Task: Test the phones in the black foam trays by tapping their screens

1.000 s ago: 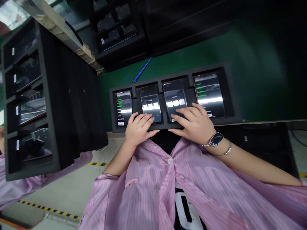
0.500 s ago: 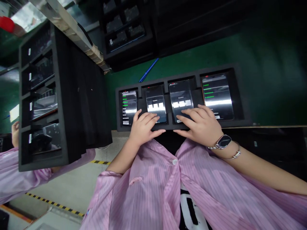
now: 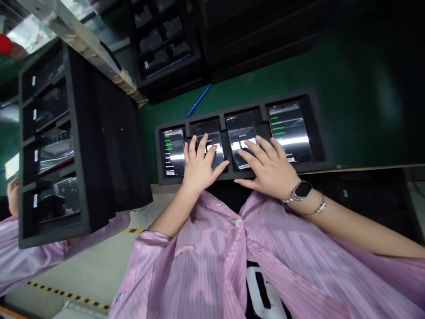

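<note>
A black foam tray (image 3: 318, 133) lies along the table edge with several smartphones in its slots. My left hand (image 3: 200, 166) is open, fingers spread over the second smartphone (image 3: 217, 128) from the left. My right hand (image 3: 270, 170) is open too, its fingertips over the third smartphone (image 3: 239, 124); whether they touch the glass I cannot tell. Both middle screens show white boxes, partly hidden by my fingers. The leftmost smartphone (image 3: 174, 153) and the rightmost smartphone (image 3: 292, 133) show lists with green lines.
A blue pen (image 3: 198, 101) lies behind the tray on the green table (image 3: 265, 79). At left rises a tall stack of black foam trays (image 3: 109, 133) holding devices. Another tray stack (image 3: 166, 71) stands at the back. A co-worker's hand (image 3: 13, 195) shows at far left.
My left hand has moved up over the second phone's screen, its fingers spreading. My right fingertips have shifted farther onto the third phone. The whole view has shifted slightly.
</note>
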### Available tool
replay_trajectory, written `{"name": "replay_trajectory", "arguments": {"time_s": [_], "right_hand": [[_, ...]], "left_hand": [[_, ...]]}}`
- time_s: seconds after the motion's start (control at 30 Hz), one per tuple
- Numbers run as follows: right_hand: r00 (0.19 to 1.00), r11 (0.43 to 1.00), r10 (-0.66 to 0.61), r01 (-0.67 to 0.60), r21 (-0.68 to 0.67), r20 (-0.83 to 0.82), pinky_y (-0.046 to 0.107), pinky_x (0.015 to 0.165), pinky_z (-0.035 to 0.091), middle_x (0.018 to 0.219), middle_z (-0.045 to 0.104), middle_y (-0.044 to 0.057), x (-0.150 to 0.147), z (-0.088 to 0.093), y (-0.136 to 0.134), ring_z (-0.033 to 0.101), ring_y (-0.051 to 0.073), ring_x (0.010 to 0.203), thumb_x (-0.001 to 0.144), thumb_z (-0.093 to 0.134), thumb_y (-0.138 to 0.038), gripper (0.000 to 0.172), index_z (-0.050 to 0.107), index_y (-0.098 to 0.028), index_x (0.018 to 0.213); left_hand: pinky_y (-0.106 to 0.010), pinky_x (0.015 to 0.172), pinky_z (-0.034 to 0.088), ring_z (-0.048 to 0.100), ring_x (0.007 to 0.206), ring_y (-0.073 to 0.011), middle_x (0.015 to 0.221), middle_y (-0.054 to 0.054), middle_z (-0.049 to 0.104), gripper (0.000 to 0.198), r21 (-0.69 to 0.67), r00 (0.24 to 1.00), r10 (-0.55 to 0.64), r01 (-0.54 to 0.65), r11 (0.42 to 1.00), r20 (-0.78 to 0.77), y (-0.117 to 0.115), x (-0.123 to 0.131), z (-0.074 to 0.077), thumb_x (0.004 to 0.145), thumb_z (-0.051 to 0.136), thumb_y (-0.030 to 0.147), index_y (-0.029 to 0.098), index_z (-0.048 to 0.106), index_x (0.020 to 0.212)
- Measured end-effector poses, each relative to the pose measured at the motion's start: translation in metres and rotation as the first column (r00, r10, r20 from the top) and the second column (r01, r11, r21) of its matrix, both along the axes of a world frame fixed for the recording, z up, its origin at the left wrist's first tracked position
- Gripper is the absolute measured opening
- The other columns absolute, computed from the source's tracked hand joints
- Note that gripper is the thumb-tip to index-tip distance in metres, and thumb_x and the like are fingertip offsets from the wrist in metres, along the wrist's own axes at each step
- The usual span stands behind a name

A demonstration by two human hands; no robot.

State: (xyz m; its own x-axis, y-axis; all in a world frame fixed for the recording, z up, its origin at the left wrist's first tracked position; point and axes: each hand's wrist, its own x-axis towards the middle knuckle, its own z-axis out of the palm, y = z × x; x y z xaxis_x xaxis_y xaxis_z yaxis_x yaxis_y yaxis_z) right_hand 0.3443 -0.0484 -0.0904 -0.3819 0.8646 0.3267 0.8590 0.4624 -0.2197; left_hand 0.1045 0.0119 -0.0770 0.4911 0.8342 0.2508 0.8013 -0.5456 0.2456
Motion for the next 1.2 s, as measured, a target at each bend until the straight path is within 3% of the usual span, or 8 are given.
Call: {"name": "replay_trajectory", "arguments": {"time_s": [0.2,0.37,0.53,0.7,0.9,1.03,1.1,1.2], "right_hand": [[0.996,1.000,-0.028,0.028,0.005,-0.084,0.070,0.125,0.021,0.153,0.055,0.020,0.011,0.003,-0.004,0.039,0.041,0.151,0.095,0.053,-0.074,0.082,0.048,-0.015,0.153],[0.971,0.976,-0.213,0.216,0.011,-0.111,0.072,0.122,0.022,0.143,0.063,0.021,0.056,0.006,-0.020,0.049,0.044,0.141,0.099,0.054,-0.065,0.070,0.051,-0.016,0.149],[0.957,0.959,-0.280,0.275,-0.064,-0.075,0.075,0.120,0.020,0.141,0.063,0.025,0.080,0.000,-0.021,0.049,0.050,0.140,0.102,0.049,-0.063,0.069,0.052,-0.015,0.152],[0.937,0.939,-0.343,0.340,-0.050,-0.063,0.077,0.116,0.032,0.142,0.063,0.024,0.067,0.001,-0.022,0.053,0.053,0.137,0.100,0.038,-0.075,0.080,0.056,-0.015,0.150],[0.933,0.937,-0.350,0.348,-0.033,-0.080,0.074,0.116,0.037,0.159,0.051,0.014,0.064,-0.003,-0.027,0.049,0.051,0.142,0.100,0.044,-0.066,0.074,0.036,-0.030,0.165],[0.931,0.931,-0.362,0.363,0.028,-0.040,0.070,0.113,0.042,0.149,0.057,0.022,0.069,-0.011,-0.021,0.053,0.048,0.138,0.097,0.046,-0.069,0.078,0.050,-0.016,0.154],[0.934,0.934,-0.356,0.356,-0.013,-0.011,0.070,0.117,0.037,0.139,0.064,0.023,0.070,-0.010,-0.019,0.054,0.045,0.137,0.099,0.046,-0.065,0.072,0.055,-0.012,0.147],[0.941,0.940,-0.338,0.336,-0.066,-0.031,0.067,0.120,0.033,0.140,0.064,0.022,0.073,-0.007,-0.017,0.051,0.042,0.141,0.100,0.048,-0.061,0.066,0.054,-0.013,0.146]], "left_hand": [[-0.067,0.127,0.023,0.030,0.157,-0.0423,0.164,-0.021,0.041,0.070,0.088,0.989,0.014,-0.027,0.996,0.147,-0.003,-0.017,0.007,0.097,0.063,0.063,0.022,0.049,0.152],[-0.063,0.126,0.028,0.035,0.154,-0.0398,0.163,-0.022,0.040,0.072,0.149,0.966,0.136,-0.171,0.974,0.222,-0.015,-0.075,0.016,0.096,0.066,0.054,0.024,0.041,0.156],[-0.058,0.125,0.034,0.043,0.149,-0.0380,0.157,-0.026,0.046,0.071,0.092,0.948,0.271,-0.288,0.953,0.166,-0.016,-0.120,0.007,0.097,0.067,0.055,0.016,0.046,0.152],[-0.048,0.122,0.042,0.051,0.145,-0.0322,0.151,-0.022,0.054,0.069,-0.006,0.924,0.341,-0.346,0.938,0.172,-0.020,-0.124,-0.008,0.101,0.054,0.065,0.017,0.047,0.150],[-0.049,0.120,0.044,0.050,0.146,-0.0343,0.154,-0.020,0.051,0.071,-0.104,0.910,0.403,-0.393,0.914,0.100,-0.022,-0.119,-0.005,0.100,0.051,0.069,0.019,0.050,0.150],[-0.050,0.112,0.050,0.057,0.137,-0.0383,0.155,-0.019,0.048,0.070,-0.165,0.903,0.430,-0.423,0.891,0.007,-0.015,-0.120,0.002,0.096,0.056,0.070,0.023,0.057,0.147],[-0.052,0.114,0.047,0.055,0.137,-0.0398,0.153,-0.020,0.048,0.066,-0.128,0.912,0.410,-0.407,0.905,0.002,-0.013,-0.122,0.001,0.097,0.056,0.069,0.021,0.062,0.142],[-0.058,0.123,0.034,0.043,0.148,-0.0423,0.148,-0.023,0.052,0.069,0.060,0.946,0.313,-0.319,0.946,0.085,-0.014,-0.129,-0.005,0.096,0.057,0.068,0.017,0.061,0.142]]}}
